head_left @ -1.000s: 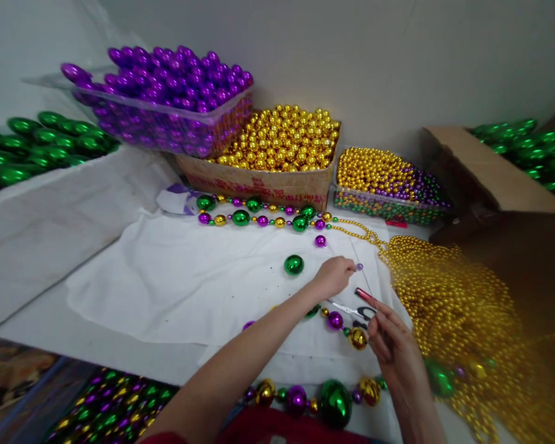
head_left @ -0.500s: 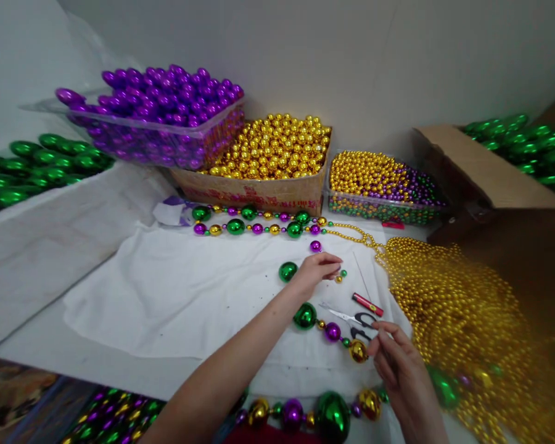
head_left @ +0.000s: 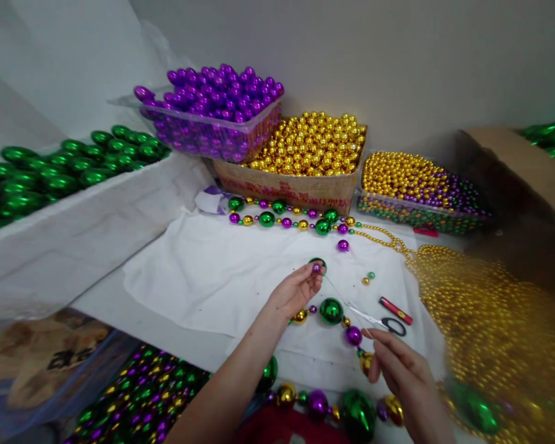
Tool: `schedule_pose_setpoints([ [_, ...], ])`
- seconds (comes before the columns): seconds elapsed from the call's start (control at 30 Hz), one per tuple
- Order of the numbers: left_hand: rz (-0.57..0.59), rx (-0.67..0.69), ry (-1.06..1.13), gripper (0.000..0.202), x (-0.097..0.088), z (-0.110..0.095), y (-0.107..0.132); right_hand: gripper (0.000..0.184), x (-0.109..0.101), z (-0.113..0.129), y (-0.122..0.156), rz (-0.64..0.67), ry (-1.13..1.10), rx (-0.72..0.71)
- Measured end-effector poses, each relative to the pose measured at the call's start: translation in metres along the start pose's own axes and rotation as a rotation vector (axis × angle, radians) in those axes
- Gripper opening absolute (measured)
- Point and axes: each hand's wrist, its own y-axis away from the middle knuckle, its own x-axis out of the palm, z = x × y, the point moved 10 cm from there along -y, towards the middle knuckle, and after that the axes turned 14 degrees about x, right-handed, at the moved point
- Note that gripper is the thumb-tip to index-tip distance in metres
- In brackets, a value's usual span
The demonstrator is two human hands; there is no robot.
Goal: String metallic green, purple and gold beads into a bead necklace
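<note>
My left hand point(head_left: 297, 291) pinches a small purple bead point(head_left: 316, 267) between thumb and fingertips, just in front of a loose green ball point(head_left: 318, 263) on the white cloth point(head_left: 203, 277). A thin thread runs from that bead down to my right hand point(head_left: 398, 364), whose fingers are pinched on its end. Between my hands lies a partly strung strand with a green ball point(head_left: 332, 311), a purple bead point(head_left: 353, 335) and gold beads. Scissors point(head_left: 379, 322) and a red lighter point(head_left: 396, 310) lie to the right of the strand.
At the back stand a tub of purple balls point(head_left: 213, 117), a cardboard box of gold balls point(head_left: 305, 154) and a tray of small mixed beads point(head_left: 416, 185). A finished strand point(head_left: 287, 217) lies before them. Gold bead chains point(head_left: 485, 320) heap on the right; green balls point(head_left: 65, 172) fill the left.
My left hand picked up a small purple bead and drew back toward me. My right hand stayed low, pinching the thread. The view swung to the left.
</note>
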Motion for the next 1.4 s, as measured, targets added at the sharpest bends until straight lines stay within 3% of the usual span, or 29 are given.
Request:
schedule_pose_setpoints([
  [0.53,-0.031,-0.008,-0.049,0.009,-0.001,0.003,0.006,0.048,-0.005,0.003,0.002,-0.039,0.051,-0.040],
  [0.73,0.055,0.062,-0.176,0.019,0.012,-0.001,0.012,0.047,0.004,-0.002,-0.004,0.011,0.018,-0.017],
  [0.87,0.192,0.015,-0.326,0.024,0.034,0.018,0.026,0.046,0.023,0.004,-0.019,0.054,0.045,-0.058],
  [0.97,0.271,0.012,-0.469,0.024,0.048,0.028,0.035,0.043,0.028,0.022,-0.023,-0.017,0.197,-0.160],
  [1.13,0.251,0.087,-0.646,0.025,0.053,0.022,0.036,0.045,0.023,0.031,-0.022,-0.077,0.440,-0.204],
  [1.2,0.242,0.093,-0.657,0.024,0.054,0.021,0.037,0.047,0.019,0.029,-0.020,-0.069,0.485,-0.208],
  [1.33,0.228,0.191,-0.726,0.016,0.060,0.016,0.038,0.045,0.003,0.049,-0.002,-0.235,0.534,-0.409],
  [1.4,0.261,0.253,-0.753,0.014,0.067,0.015,0.040,0.038,-0.001,0.056,0.003,-0.252,0.469,-0.440],
])
